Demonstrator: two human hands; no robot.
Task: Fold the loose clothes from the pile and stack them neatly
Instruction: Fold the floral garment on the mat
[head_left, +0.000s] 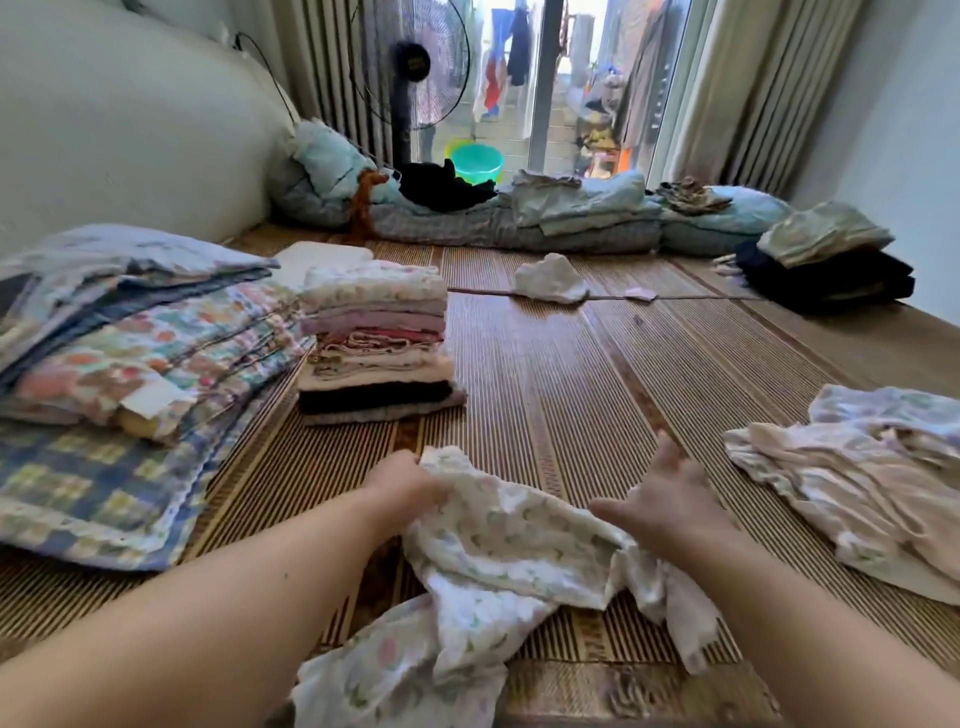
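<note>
A crumpled white garment with a pale floral print (498, 551) lies on the woven mat in front of me. My left hand (402, 483) grips its far left corner. My right hand (665, 499) hovers over its right side with fingers spread and blurred. Behind them, left of centre, stands a neat stack of folded clothes (376, 343) in white, pink and black. A loose pile of pale printed clothes (872, 483) lies at the right.
Folded quilts and a checked blanket (119, 374) fill the left. A small white cloth (550, 278) lies further back on the mat. Bedding, dark clothes (826, 280), a standing fan (410, 67) and a green basin (475, 161) line the far edge.
</note>
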